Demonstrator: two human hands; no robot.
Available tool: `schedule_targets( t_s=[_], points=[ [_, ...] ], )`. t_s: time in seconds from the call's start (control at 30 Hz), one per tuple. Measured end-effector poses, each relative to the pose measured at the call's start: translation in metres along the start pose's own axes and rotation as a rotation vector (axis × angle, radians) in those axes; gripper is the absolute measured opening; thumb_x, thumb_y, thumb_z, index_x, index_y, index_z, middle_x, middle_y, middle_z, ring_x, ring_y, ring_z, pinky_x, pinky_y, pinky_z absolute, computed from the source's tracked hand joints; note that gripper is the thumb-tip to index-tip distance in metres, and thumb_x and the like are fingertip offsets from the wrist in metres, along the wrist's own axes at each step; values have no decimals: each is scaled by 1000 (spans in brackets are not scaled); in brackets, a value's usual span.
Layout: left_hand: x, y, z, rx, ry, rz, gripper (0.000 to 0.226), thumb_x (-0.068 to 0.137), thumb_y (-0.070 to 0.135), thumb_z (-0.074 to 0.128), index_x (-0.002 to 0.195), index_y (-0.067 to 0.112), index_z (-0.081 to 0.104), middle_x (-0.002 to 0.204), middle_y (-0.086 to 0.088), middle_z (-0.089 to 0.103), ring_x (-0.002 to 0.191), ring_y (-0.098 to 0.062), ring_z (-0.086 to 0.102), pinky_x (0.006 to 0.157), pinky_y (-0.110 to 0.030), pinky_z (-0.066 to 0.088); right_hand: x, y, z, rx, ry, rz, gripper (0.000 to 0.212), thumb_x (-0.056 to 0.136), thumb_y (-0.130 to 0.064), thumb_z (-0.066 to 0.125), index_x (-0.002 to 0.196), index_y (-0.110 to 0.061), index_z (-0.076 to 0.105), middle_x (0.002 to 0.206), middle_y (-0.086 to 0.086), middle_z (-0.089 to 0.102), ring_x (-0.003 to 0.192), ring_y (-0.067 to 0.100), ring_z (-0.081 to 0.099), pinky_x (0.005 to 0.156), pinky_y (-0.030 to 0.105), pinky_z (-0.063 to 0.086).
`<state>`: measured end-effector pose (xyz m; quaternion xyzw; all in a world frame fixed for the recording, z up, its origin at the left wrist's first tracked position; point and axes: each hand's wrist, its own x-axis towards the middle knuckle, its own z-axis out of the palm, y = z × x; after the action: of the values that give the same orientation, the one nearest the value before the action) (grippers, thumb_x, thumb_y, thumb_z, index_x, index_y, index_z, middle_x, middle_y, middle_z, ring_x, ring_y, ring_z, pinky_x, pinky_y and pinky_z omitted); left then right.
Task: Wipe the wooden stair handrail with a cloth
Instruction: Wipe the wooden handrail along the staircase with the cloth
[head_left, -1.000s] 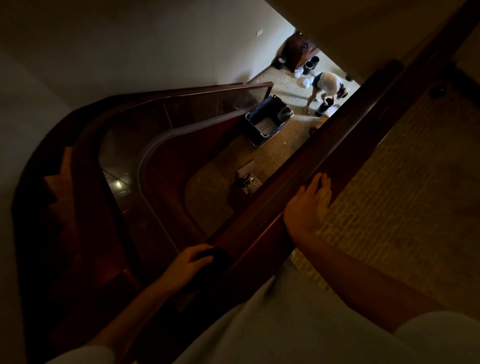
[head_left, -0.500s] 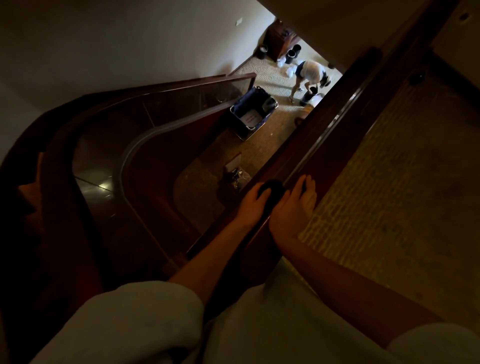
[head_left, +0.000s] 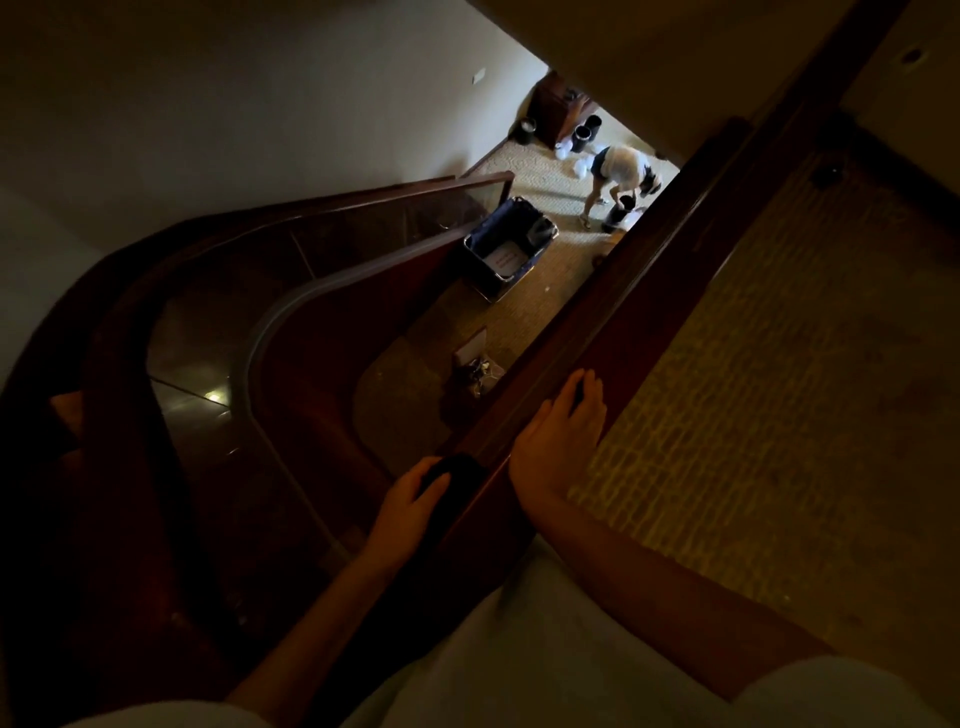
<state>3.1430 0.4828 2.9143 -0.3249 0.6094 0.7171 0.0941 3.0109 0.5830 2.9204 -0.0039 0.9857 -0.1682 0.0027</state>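
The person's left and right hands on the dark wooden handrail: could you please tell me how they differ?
The left hand curls round a dark cloth; the right hand holds nothing, fingers extended. The left hand sits nearer the person, the right hand farther along the dark wooden handrail. Both are at that rail.

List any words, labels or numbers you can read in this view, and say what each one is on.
White sheet inside the blue bin: faint reddish print, too small and blurred to read.
Handrail: no text visible.
Cloth: no text visible; it is dark and in shadow.
Nothing else in view carries readable text.
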Motion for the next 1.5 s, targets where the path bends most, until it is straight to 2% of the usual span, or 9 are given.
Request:
schedule_targets(
  t_s=[0.23, 0.47, 0.67, 0.77, 0.93, 1.1, 1.27, 1.4, 1.5],
  points=[
    [-16, 12, 3, 94, 111, -39, 26, 101, 13, 46, 104, 29, 66, 97, 9, 72, 88, -6, 69, 73, -21, 52, -2, 1, -5, 129, 20, -33, 53, 98, -12, 53, 148, -3, 36, 156, 20, 29, 146, 35, 24, 119, 43, 15],
    [33, 91, 58, 146, 66, 59, 23, 102, 14, 45, 112, 26, 62, 109, 1, 67, 88, -4, 69, 67, -14, 51, 4, 23, -15, 479, -170, -112, 45, 105, -26, 39, 149, -18, 34, 160, 0, 22, 147, 9, -2, 117, 21, -9],
    [85, 165, 160, 78, -27, 183, 29, 103, 21, 41, 127, 16, 57, 113, -1, 64, 99, -11, 64, 75, -21, 51, 64, 48, -68, 1136, -211, 59, 58, 92, -54, 42, 146, -39, 24, 149, -16, 32, 135, -3, 35, 104, 8, 33],
    [100, 185, 203, 200, -29, 300, 27, 104, 30, 38, 117, 25, 61, 114, 1, 65, 96, -7, 67, 74, -20, 56, 122, 70, -89, 1185, -121, 136, 66, 90, -52, 51, 149, -30, 31, 151, -6, 37, 136, 9, 40, 108, 27, 40],
    [144, 186, 223, 518, 299, 482, 37, 103, 16, 43, 139, 14, 46, 139, -5, 47, 125, -15, 50, 101, -26, 42, 182, 103, -85, 1019, 33, 242, 47, 98, -27, 55, 143, -19, 42, 145, 7, 43, 130, 20, 45, 101, 32, 41],
    [176, 152, 225, 988, 375, 312, 44, 105, 25, 36, 148, 11, 36, 144, -7, 48, 128, -17, 49, 108, -24, 33, 197, 117, -57, 524, -40, -273, 41, 91, -40, 64, 128, -21, 62, 134, 8, 47, 120, 22, 43, 95, 34, 42],
    [179, 152, 229, 928, 399, 258, 42, 101, 26, 38, 140, 12, 44, 129, -11, 57, 114, -26, 56, 96, -40, 45, 245, 116, -39, 331, -36, -382, 37, 91, -35, 68, 124, -19, 64, 127, 15, 52, 112, 33, 50, 87, 44, 50],
    [175, 158, 234, 858, 399, 275, 48, 98, 31, 33, 137, 7, 48, 127, -13, 59, 113, -26, 58, 97, -44, 46, 316, 133, -49, 287, -2, -117, 40, 94, -33, 62, 131, -19, 58, 132, 20, 43, 115, 34, 46, 91, 47, 48],
    [173, 163, 235, 841, 402, 244, 48, 98, 32, 34, 136, 9, 49, 127, -10, 59, 113, -22, 58, 98, -41, 45, 288, 144, -53, 199, 44, -278, 42, 86, -27, 74, 126, -17, 64, 115, 22, 54, 98, 36, 55, 75, 48, 53]
  ],
)
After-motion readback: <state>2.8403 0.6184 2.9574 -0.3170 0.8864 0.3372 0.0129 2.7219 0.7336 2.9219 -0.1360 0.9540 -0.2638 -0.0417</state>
